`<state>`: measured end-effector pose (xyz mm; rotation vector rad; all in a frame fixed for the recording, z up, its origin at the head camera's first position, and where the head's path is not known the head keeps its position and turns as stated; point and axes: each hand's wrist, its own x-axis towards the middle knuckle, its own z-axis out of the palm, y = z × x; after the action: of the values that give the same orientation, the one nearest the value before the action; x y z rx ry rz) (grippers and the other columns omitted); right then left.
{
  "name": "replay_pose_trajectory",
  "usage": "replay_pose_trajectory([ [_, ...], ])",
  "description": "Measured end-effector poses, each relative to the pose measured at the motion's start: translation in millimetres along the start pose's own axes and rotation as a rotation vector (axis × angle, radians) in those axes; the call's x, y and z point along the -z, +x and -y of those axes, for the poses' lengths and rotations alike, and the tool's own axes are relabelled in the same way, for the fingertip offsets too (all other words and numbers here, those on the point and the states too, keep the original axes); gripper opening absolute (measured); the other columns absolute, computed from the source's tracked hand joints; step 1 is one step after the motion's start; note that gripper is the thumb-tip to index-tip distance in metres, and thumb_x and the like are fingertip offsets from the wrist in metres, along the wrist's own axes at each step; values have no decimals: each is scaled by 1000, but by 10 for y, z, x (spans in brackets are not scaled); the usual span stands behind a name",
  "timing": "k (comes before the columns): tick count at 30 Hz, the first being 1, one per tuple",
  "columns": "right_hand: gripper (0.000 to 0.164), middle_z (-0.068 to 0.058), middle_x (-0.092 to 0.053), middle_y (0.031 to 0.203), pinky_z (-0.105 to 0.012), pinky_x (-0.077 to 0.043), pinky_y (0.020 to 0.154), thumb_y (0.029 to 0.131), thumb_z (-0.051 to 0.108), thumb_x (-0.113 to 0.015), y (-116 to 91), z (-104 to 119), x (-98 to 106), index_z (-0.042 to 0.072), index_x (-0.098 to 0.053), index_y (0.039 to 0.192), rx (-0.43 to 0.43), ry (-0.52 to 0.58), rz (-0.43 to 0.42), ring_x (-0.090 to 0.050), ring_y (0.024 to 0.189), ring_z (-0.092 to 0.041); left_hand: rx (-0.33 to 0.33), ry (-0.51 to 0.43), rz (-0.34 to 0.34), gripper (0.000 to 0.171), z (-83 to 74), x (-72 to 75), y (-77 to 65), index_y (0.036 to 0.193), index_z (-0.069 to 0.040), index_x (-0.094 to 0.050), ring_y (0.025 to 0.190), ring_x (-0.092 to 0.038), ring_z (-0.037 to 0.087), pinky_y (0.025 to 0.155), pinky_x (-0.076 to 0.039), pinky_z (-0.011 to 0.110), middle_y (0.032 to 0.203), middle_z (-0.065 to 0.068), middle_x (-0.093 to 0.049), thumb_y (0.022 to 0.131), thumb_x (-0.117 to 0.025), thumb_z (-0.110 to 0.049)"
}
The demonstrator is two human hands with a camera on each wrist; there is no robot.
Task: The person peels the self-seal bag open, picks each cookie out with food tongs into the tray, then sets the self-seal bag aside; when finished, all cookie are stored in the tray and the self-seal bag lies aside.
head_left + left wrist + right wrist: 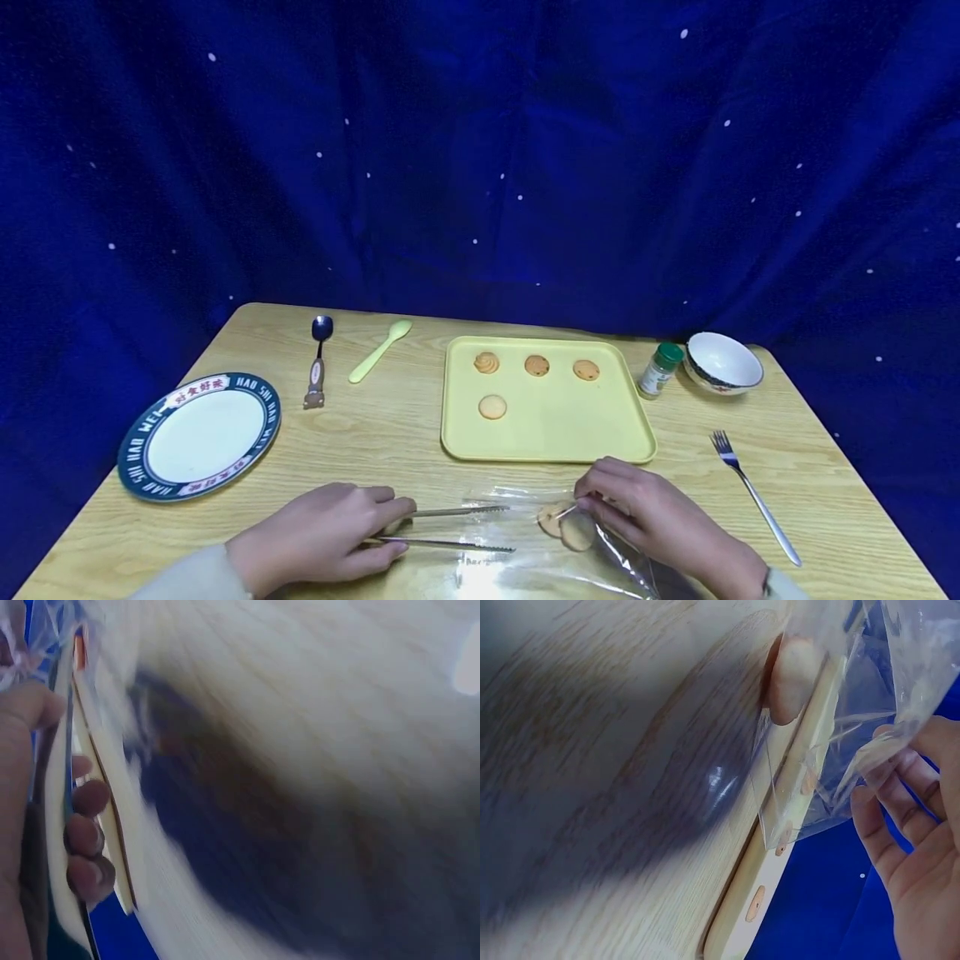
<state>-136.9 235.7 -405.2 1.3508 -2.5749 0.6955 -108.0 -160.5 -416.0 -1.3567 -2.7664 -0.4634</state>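
My left hand (pixel 333 527) grips a pair of metal tongs (pixel 457 545), whose two serrated arms stand apart and point right, their tips over the near side of a clear plastic bag (pixel 517 577). Two round cookies (pixel 578 532) overlap inside the bag, one plain and pale, the other partly behind the right fingers. With thumb and fingers my right hand (pixel 652 518) pinches the bag's film beside these cookies. The right wrist view shows the film (pixel 832 787) bunched at those fingertips, with a cookie (pixel 791 681) hanging close above the table.
Beyond the bag lies a yellow tray (pixel 577 435) bearing several cookies (pixel 492 407). Left are a plate (pixel 142 433), a dark spoon (pixel 318 354) and a pale green spoon (pixel 378 354). Right are a green-capped jar (pixel 660 371), a bowl (pixel 723 364) and a fork (pixel 757 500).
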Motion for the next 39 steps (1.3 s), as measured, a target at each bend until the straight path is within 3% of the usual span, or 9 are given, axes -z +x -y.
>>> replay_pose_trajectory([
  [8, 12, 20, -59, 95, -7, -43, 69, 97, 18, -58, -21, 7, -1, 29, -62, 99, -7, 7, 0, -51, 82, 9, 15, 77, 25, 19, -114, -63, 280, 99, -21, -57, 54, -35, -5, 48, -32, 16, 72, -15, -45, 95, -56, -39],
  [21, 20, 21, -58, 95, -8, -45, 71, 93, 11, -64, -12, 12, -4, 29, -62, 99, -3, 5, -7, -53, 84, 9, -112, 290, -49, 18, -235, -180, 570, 93, -19, -53, 48, -33, 0, 44, -29, 21, 67, -11, -45, 91, -59, -36],
  [30, 13, 20, -58, 95, -9, -45, 71, 95, 17, -60, -26, 20, 6, 29, -61, 99, -12, 5, 1, -53, 84, 9, -205, 454, -94, 19, -244, -213, 611, 94, -17, -54, 43, -41, 5, 41, -33, 23, 66, -9, -49, 94, -57, -35],
  [39, 17, 19, -59, 98, -10, -45, 70, 93, 12, -63, -31, 19, 14, 28, -62, 100, -19, -14, 0, -53, 85, 8, -192, 460, -58, 20, -222, -178, 523, 98, -16, -55, 46, -45, 6, 44, -37, 24, 70, -9, -53, 96, -56, -36],
])
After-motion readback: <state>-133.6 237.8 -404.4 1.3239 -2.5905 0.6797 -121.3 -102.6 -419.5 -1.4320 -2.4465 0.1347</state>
